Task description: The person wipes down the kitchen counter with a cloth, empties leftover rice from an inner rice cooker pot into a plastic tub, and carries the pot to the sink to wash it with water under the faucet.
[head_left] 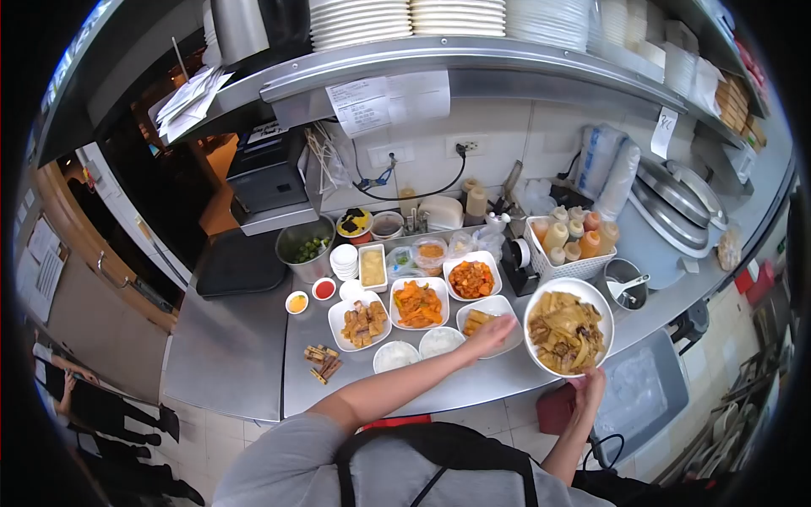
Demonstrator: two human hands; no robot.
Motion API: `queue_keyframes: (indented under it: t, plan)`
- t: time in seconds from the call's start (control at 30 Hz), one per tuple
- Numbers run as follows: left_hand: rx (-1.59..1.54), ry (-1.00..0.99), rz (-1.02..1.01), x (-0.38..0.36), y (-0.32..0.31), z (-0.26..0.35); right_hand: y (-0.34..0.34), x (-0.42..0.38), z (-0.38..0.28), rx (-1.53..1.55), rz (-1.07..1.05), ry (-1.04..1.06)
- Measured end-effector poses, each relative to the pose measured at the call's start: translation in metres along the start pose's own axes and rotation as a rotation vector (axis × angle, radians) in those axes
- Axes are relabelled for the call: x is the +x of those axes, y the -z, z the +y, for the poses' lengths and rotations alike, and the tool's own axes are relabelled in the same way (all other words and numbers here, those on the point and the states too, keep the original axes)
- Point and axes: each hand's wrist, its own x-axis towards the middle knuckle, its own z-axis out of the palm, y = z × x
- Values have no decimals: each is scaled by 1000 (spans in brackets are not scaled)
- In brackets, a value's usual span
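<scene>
My right hand grips the lower edge of a round white bowl, its thumb near the rim. Wide noodles with browned meat fill the bowl, which is held up at the counter's front. My left hand reaches over a white plate of spring rolls, fingers stretched out toward the bowl, and hides part of that plate. Two small bowls of white rice stand left of my left forearm. Behind them are square dishes of orange saucy food, fried pieces and red saucy chunks.
Wrapped sticks and sauce cups lie on the steel counter. A basket of squeeze bottles and a metal pot with a utensil stand right. Stacked plates fill the overhead shelf. A grey tub sits below.
</scene>
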Motion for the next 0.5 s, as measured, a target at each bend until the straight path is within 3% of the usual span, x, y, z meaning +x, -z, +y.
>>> queue_keyframes:
  t: [0.1,0.17,0.23,0.3,0.43,0.5]
  plan:
    - [-567,44,234,-13,-11,43,-49,-20,-3,116,-37,36]
    - [-679,-155,486,5,0,23,-81,-19,0,132,-100,-26]
    - [-954,-176,486,-3,19,33,-101,-16,-3,17,-181,-55]
    - [-957,-145,636,-20,25,65,-88,9,-9,-179,-286,-210]
    - [-985,-80,583,-33,57,42,-36,121,-1,-812,2,144]
    - [-1066,-66,522,-48,61,36,2,181,22,-1256,256,599]
